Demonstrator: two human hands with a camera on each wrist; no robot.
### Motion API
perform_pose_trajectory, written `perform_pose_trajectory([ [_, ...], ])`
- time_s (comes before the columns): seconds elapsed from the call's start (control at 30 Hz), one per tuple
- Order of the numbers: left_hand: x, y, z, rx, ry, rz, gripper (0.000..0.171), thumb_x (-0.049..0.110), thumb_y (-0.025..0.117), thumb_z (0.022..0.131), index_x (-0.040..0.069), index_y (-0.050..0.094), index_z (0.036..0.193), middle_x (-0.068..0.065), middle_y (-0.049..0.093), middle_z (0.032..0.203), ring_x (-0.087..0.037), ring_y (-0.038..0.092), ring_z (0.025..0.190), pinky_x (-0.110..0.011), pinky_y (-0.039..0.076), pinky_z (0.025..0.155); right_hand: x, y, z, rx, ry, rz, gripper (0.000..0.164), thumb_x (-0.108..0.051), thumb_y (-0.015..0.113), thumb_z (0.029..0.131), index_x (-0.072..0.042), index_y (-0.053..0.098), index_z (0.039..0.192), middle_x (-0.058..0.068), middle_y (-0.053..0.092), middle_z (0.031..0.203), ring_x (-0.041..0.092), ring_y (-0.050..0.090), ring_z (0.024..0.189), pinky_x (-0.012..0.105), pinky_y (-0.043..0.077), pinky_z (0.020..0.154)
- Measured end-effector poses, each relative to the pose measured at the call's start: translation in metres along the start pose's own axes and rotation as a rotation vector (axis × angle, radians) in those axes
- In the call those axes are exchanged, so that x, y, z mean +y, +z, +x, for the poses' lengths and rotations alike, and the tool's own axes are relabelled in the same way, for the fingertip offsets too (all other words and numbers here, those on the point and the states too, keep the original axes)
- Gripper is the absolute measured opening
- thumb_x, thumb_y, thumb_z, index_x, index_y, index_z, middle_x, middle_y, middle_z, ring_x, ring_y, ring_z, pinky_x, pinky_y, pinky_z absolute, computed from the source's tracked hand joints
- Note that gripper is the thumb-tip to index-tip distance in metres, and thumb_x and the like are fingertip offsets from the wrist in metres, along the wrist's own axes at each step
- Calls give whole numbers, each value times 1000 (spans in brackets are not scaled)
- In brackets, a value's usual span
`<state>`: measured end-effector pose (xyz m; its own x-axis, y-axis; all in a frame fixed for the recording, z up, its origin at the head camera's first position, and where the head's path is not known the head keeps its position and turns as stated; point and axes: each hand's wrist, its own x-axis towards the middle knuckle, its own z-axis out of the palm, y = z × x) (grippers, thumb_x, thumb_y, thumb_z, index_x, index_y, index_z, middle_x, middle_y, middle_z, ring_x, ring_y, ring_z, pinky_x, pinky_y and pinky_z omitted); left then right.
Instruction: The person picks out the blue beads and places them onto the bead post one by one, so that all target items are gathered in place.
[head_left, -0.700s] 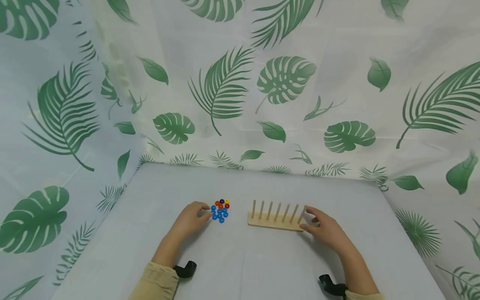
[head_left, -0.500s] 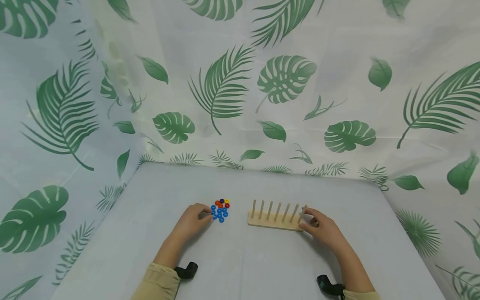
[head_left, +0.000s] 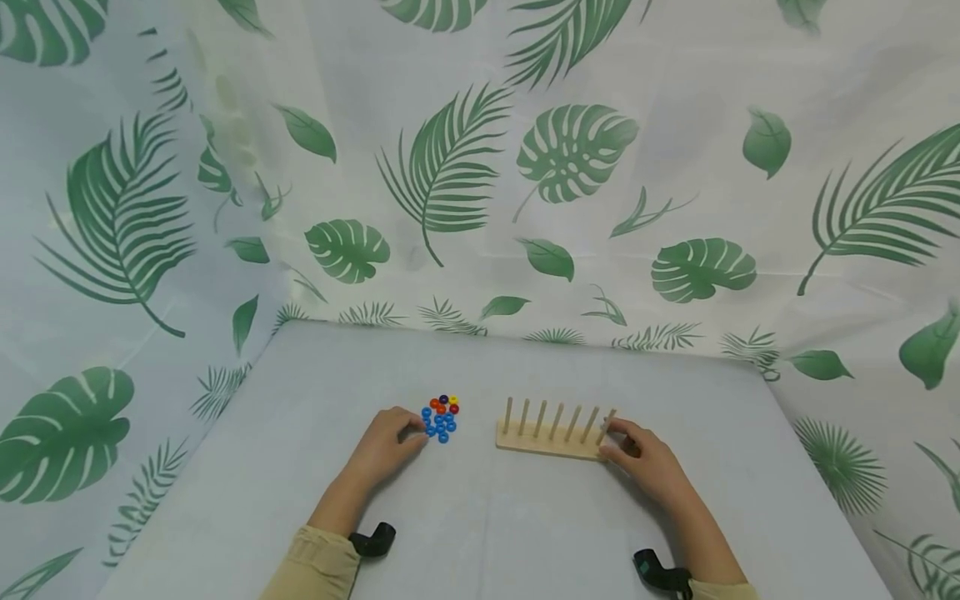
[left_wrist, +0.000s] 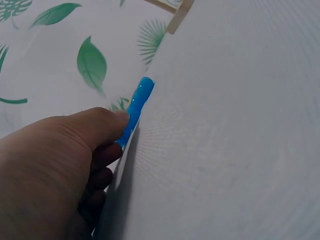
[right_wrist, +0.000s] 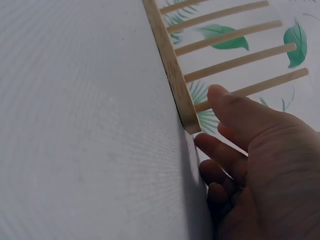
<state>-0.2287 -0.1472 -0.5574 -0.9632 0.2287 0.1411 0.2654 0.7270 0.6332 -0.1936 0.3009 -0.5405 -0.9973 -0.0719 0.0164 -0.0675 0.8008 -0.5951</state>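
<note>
A cluster of small ring-shaped beads (head_left: 441, 420) lies on the table, mostly blue with a few red, orange, yellow and dark purple ones. At its left edge my left hand (head_left: 386, 442) pinches a blue bead between thumb and forefinger. The left wrist view shows blue beads (left_wrist: 141, 95) edge-on, with the thumb tip over the nearest one. To the right stands a wooden peg rack (head_left: 547, 443) with a row of bare upright pegs. My right hand (head_left: 645, 458) holds the rack's right end, its thumb and forefinger about the end peg (right_wrist: 275, 82) and base.
A pale cloth covers the table (head_left: 480, 517). Behind it and at the sides hang white curtains (head_left: 465, 192) printed with green leaves. Black camera mounts sit at the left wrist (head_left: 373, 540) and the right wrist (head_left: 660, 573).
My left hand has moved slightly right, its fingertips closing in on the blue beads. My right hand has shifted a little left against the rack. The head view has tilted slightly down.
</note>
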Motion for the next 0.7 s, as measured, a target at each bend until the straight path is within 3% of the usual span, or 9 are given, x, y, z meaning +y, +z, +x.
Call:
perform_pose_trajectory([
  [0.33,0,6,1,5,-24,79,27,34,75,88,22,71,112,3,65,115,-21,57,114,-41,46,103,1,7,3,-33,4,-26,68,-50,72,86,-19,51,143,19,58,131,35,56,114,59,46,95],
  [0.7,2,12,2,56,1,161,30,39,76,86,21,73,111,2,66,111,-22,58,110,-41,47,99,3,9,3,-21,3,-48,65,-50,73,84,-19,55,139,16,60,125,30,56,109,56,47,92],
])
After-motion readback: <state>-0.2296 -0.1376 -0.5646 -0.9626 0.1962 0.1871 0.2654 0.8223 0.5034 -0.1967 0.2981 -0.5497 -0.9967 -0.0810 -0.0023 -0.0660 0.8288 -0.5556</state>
